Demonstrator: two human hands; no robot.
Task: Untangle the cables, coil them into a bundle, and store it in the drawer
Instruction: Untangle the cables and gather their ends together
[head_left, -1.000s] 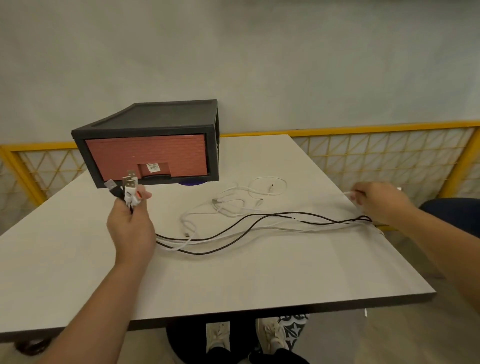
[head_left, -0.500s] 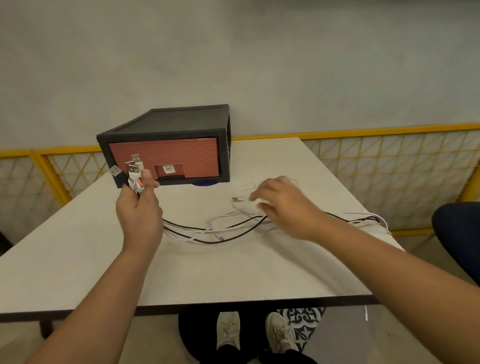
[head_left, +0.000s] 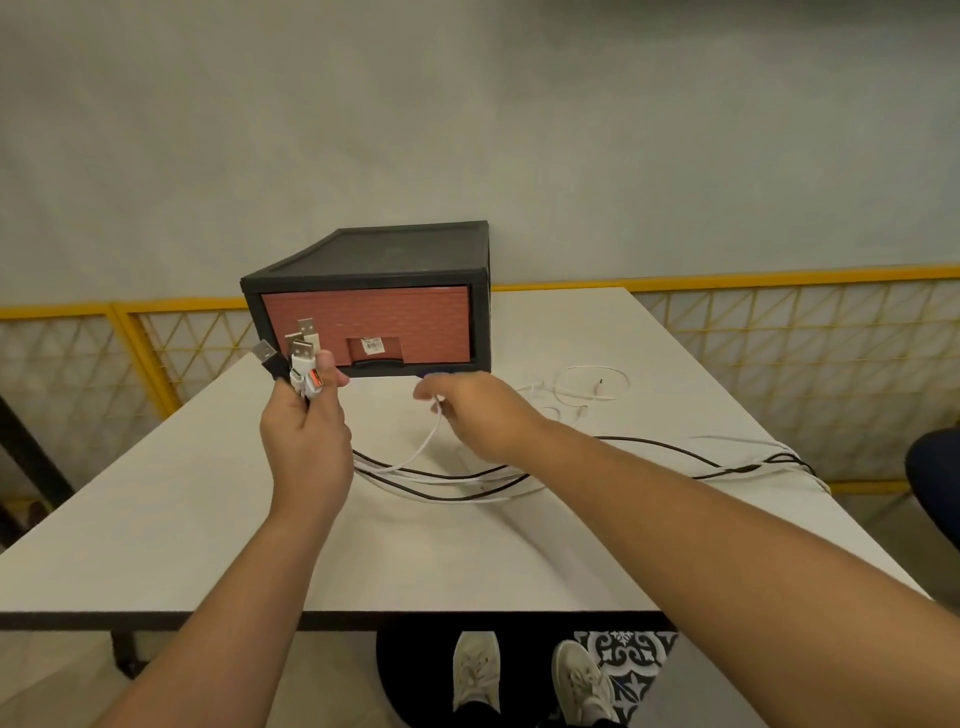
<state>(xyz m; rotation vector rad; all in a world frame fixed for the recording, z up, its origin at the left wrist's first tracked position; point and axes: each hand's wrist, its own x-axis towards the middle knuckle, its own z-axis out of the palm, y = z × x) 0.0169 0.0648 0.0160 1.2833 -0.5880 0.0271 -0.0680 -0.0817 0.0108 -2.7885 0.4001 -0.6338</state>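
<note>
Container: black plastic drawer unit (head_left: 363, 260) with a brick-red textured drawer front (head_left: 371, 322), at 12 o'clock on the table; drawer closed, contents hidden.
Label: small white sticker (head_left: 372, 344) in the handle recess of the drawer front; print too small to read.
Surface: white rectangular tabletop (head_left: 182, 519) with a dark edge.
Left hand (head_left: 306, 441): above the tabletop at 10 o'clock from its centre, fingers curled tight round a cluster of USB plugs (head_left: 300, 358); plugs black and white, one with an orange insert, metal tips upward, in front of the left part of the drawer front.
Cable run: black and white cables (head_left: 467, 483) leaving the underside of the left hand toward 3 o'clock, slack on the tabletop, reaching its right edge.
Right hand (head_left: 478, 415): near the left hand, at its 3 o'clock; fingertips pinched on a single white cable strand (head_left: 423, 447), lifted off the surface and dropping toward 7 o'clock into the cable run.
Loose ends: thin white loops (head_left: 587, 387) with small connectors, flat on the tabletop at 3 o'clock from the right hand, apart from both hands.
Under the unit: blue item (head_left: 436, 372) showing at the front bottom edge; kind not discernible.
Surround: yellow mesh railing (head_left: 779, 322) behind the table; pale shoes (head_left: 475, 670) at 6 o'clock below the table edge.
</note>
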